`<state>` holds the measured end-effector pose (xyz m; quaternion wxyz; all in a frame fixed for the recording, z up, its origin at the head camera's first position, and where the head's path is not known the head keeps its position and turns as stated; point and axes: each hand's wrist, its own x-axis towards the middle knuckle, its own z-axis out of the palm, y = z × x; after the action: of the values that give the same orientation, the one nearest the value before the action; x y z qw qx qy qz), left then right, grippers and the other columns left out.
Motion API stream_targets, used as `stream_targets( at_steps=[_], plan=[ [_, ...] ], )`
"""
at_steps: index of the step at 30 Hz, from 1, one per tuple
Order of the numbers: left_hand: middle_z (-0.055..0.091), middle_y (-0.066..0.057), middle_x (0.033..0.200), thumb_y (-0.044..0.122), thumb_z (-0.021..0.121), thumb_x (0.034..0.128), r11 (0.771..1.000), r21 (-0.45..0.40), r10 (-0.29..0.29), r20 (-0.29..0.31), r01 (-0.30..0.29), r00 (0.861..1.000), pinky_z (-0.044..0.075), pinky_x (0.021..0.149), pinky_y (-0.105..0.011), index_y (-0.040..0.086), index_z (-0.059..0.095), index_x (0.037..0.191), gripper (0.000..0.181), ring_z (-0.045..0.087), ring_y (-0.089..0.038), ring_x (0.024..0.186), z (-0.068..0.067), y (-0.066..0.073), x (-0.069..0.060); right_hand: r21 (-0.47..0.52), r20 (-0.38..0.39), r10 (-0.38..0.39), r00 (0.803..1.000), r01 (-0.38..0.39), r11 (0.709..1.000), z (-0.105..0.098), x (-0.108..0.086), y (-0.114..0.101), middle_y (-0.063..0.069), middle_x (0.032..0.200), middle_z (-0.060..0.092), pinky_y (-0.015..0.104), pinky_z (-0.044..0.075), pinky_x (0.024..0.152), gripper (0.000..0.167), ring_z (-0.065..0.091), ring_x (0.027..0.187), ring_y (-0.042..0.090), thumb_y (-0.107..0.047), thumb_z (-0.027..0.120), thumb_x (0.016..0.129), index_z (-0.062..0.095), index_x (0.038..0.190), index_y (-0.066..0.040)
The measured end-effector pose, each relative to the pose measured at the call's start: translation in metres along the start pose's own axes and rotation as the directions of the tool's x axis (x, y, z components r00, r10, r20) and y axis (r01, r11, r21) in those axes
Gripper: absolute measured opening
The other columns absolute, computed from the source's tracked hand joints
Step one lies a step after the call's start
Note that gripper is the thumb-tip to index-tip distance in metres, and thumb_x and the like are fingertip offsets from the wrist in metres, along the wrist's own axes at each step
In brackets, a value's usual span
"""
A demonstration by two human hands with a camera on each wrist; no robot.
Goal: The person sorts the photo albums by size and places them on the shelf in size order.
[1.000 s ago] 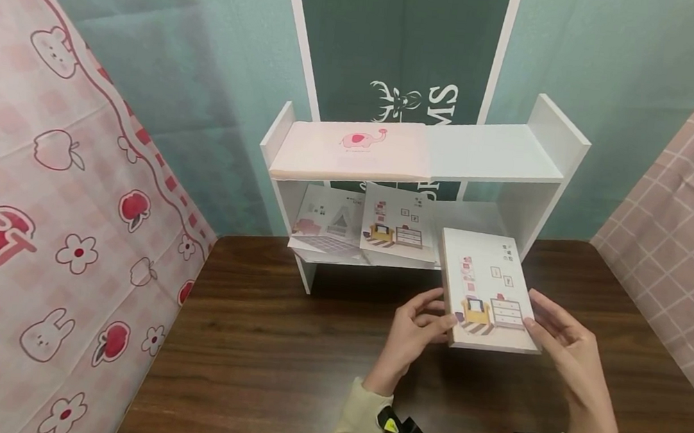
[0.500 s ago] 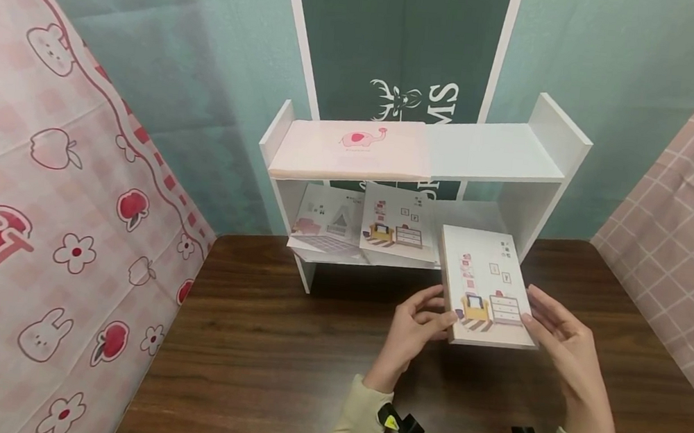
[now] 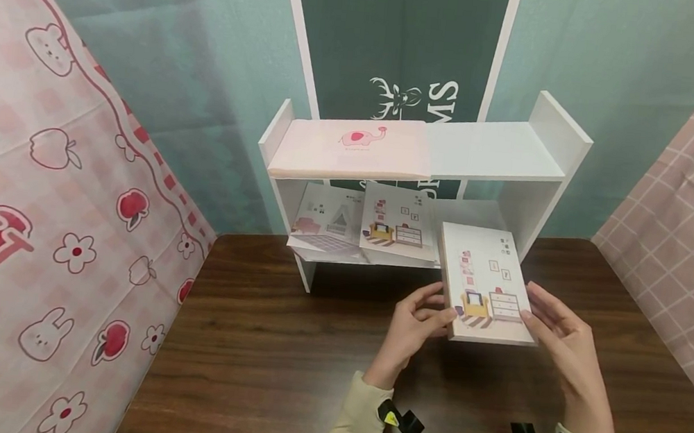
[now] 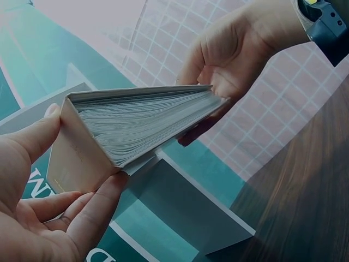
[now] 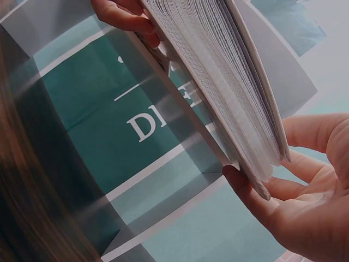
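A thick white book [image 3: 487, 279] with a yellow armchair and a drawer chest drawn on its cover is held between both hands, off the table, in front of the shelf's right half. My left hand [image 3: 409, 330] grips its left side, thumb on the cover and fingers beneath. On the opposite side my right hand [image 3: 567, 346] pinches the right edge. Seen from the left wrist, the book's spine [image 4: 79, 150] lies against the left fingers and the page block [image 4: 139, 120] fans toward the right hand. The right wrist view shows the covers [image 5: 256, 71] slightly parted at the right fingers.
Behind the book stands a white two-tier shelf [image 3: 485, 150]. A pink elephant book [image 3: 353, 151] lies on its top board. Below lie a grey-pink covered book [image 3: 330, 222] and another armchair-cover book [image 3: 399, 225], jutting forward. Brown wooden table [image 3: 246, 346] underneath; patterned cloths [image 3: 685, 228] surround it.
Both hands have shifted the book slightly upward in the head view, toward the shelf, and a little left. The grip looks the same, and the books on the shelf stay put.
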<state>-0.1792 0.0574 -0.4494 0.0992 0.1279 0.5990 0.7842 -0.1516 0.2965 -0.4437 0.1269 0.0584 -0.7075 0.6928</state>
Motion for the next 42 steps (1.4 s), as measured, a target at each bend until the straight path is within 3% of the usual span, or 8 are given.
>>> stream_targets(
  at_steps=[14,24,27,34,42],
  plan=[
    [0.056,-0.015,0.115,0.011,0.065,0.0869,1.000,-0.001,-0.004,-0.001,0.004,1.000,0.056,0.073,-0.030,0.008,0.049,0.133,0.049,0.063,-0.009,0.083,0.000,0.002,0.003,-0.011,0.000,-0.002,1.000,0.002,1.000,-0.001,0.004,0.000,-0.012,0.121,0.058,0.007,0.046,0.076,0.047,0.057,0.103,0.000,0.002,0.059,0.087,0.045,0.132,0.006],
    [0.054,-0.021,0.115,0.011,0.064,0.0876,1.000,0.021,-0.001,0.002,0.001,1.000,0.055,0.074,-0.028,0.000,0.047,0.132,0.049,0.061,-0.007,0.082,0.005,0.027,-0.005,0.006,0.002,0.002,1.000,-0.002,1.000,-0.001,0.005,0.000,-0.011,0.121,0.058,0.007,0.046,0.077,0.047,0.057,0.104,0.000,0.002,0.059,0.087,0.045,0.132,0.006],
    [0.056,-0.019,0.114,0.012,0.064,0.0874,1.000,0.021,0.008,-0.004,-0.008,1.000,0.056,0.073,-0.029,0.000,0.048,0.132,0.048,0.062,-0.009,0.082,0.005,0.025,-0.004,0.003,0.005,0.000,1.000,0.000,1.000,-0.001,0.005,0.000,-0.011,0.121,0.057,0.007,0.046,0.077,0.046,0.056,0.104,-0.001,0.002,0.058,0.088,0.045,0.132,0.006],
    [0.056,-0.018,0.115,0.011,0.065,0.0868,1.000,0.001,0.019,-0.022,-0.019,1.000,0.056,0.073,-0.031,0.007,0.050,0.132,0.048,0.062,-0.012,0.084,0.003,0.004,0.005,-0.007,0.012,-0.018,1.000,0.018,1.000,0.000,0.009,0.000,-0.011,0.121,0.058,0.007,0.046,0.077,0.046,0.056,0.104,0.000,0.003,0.058,0.088,0.045,0.132,0.007],
    [0.057,-0.010,0.113,0.015,0.065,0.0875,1.000,0.014,0.022,-0.034,-0.021,0.999,0.056,0.073,-0.031,0.012,0.052,0.131,0.046,0.063,-0.012,0.085,0.002,0.002,0.007,-0.028,0.005,-0.019,1.000,0.019,0.999,0.002,0.010,0.001,-0.011,0.120,0.058,0.007,0.046,0.077,0.046,0.056,0.104,0.000,0.003,0.058,0.087,0.046,0.131,0.006]
  ],
)
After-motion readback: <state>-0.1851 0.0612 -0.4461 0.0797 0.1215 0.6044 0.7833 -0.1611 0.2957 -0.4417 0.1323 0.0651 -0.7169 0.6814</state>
